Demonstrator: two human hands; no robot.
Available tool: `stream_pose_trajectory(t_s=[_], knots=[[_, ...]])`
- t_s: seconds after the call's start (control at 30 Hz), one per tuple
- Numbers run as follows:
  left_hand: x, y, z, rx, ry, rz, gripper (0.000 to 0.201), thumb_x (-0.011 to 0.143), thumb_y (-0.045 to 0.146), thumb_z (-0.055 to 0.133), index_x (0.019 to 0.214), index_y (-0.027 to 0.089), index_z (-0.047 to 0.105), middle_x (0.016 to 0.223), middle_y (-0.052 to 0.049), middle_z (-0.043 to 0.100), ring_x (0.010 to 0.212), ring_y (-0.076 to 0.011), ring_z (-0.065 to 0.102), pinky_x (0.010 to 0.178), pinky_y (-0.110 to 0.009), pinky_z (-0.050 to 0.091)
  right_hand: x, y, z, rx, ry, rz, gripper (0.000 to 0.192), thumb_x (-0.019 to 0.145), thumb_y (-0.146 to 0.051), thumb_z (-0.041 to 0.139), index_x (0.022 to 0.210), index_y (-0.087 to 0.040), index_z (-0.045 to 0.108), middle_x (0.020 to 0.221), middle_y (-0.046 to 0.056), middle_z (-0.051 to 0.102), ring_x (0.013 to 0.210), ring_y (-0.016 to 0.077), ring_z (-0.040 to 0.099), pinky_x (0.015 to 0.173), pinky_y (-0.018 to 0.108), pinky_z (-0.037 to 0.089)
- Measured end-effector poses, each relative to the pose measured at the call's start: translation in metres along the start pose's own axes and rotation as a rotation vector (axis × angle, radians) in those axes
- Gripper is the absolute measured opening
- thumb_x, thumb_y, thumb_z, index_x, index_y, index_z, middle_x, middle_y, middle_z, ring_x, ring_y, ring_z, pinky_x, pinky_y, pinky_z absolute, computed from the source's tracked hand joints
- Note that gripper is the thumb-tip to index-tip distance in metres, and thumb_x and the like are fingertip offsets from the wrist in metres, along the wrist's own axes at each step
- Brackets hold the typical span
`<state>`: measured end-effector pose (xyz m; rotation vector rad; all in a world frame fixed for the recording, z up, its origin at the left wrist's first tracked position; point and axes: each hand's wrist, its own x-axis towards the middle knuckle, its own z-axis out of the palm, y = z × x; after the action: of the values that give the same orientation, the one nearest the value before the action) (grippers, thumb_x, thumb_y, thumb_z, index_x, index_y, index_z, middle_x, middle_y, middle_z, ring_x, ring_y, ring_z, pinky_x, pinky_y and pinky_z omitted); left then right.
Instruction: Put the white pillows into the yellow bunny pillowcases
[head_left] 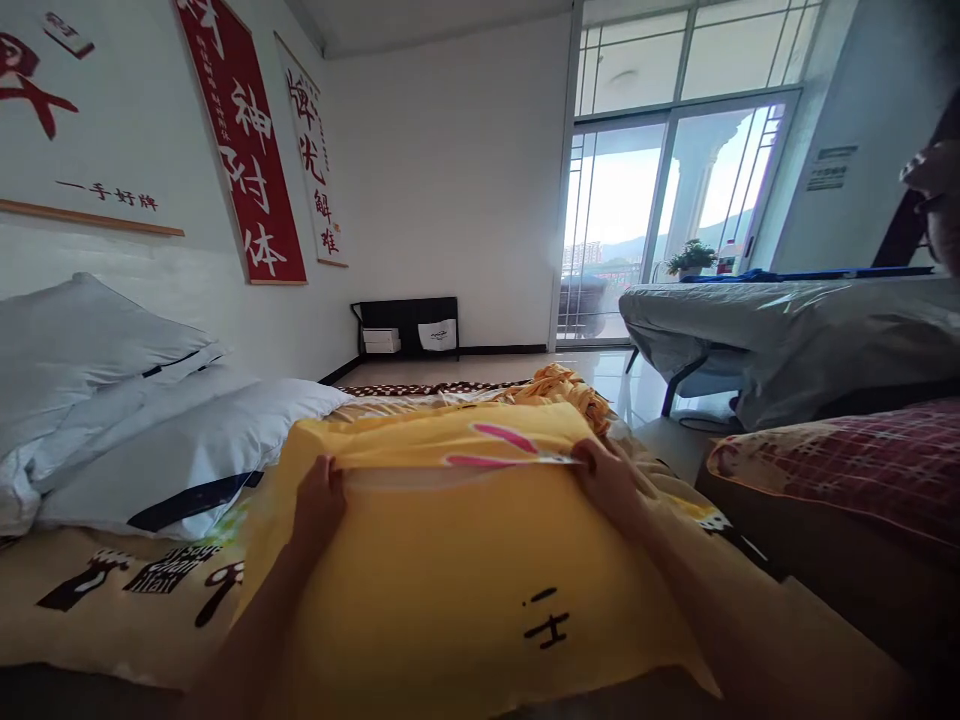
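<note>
A yellow pillowcase (457, 580) with pink rabbit ears and black marks lies over a pillow on the bed in front of me. My left hand (319, 500) grips the folded open edge of the pillowcase at its left side. At the right end of the same edge, my right hand (607, 475) pinches the fabric by the pink print. A strip of paler pillow shows in the opening between my hands.
White pillows (112, 420) are stacked at the left against the wall. A yellow patterned bedsheet (112, 590) covers the bed. A red checked cushion (855, 470) lies at the right. Beyond it stands a covered table (787, 320), with a person at the far right edge.
</note>
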<state>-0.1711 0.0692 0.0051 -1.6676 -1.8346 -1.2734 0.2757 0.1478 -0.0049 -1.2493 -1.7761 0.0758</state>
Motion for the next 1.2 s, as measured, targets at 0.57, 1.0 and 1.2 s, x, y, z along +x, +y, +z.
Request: stream_pose_trajectory(t_s=[0.57,1.0,1.2], knots=[[-0.046,-0.018,0.007,-0.358,0.003,0.3,0.027,0.086,0.022,0.033,0.06,0.021,0.038,0.054,0.001,0.043,0.05,-0.0121,0.044,0.05,-0.025,0.033,-0.006,0.021,0.026,-0.006,-0.11,0.042,0.015,0.071,-0.035,0.046,0.075,-0.022,0.052,0.068,0.002,0.06,0.063,0.0192,0.055,0.059,0.031,0.043],[-0.082,-0.025,-0.005,-0.397,0.281,0.245,0.03,0.09,0.019,0.038,0.06,0.021,0.039,0.055,0.001,0.038,0.051,-0.0133,0.042,0.05,-0.027,0.036,-0.041,-0.148,0.057,-0.244,-0.009,-0.599,0.038,0.082,-0.021,0.055,0.12,-0.017,0.052,0.115,0.012,0.06,0.107,0.0259,0.051,0.093,0.041,0.033],[-0.094,-0.025,-0.014,-0.45,0.316,0.306,0.03,0.089,0.015,0.04,0.059,0.02,0.038,0.054,0.001,0.037,0.049,-0.012,0.04,0.048,-0.028,0.032,-0.025,-0.143,0.064,-0.363,0.134,-0.756,0.019,0.083,-0.012,0.047,0.092,-0.02,0.062,0.089,0.007,0.065,0.084,0.0214,0.052,0.08,0.037,0.037]])
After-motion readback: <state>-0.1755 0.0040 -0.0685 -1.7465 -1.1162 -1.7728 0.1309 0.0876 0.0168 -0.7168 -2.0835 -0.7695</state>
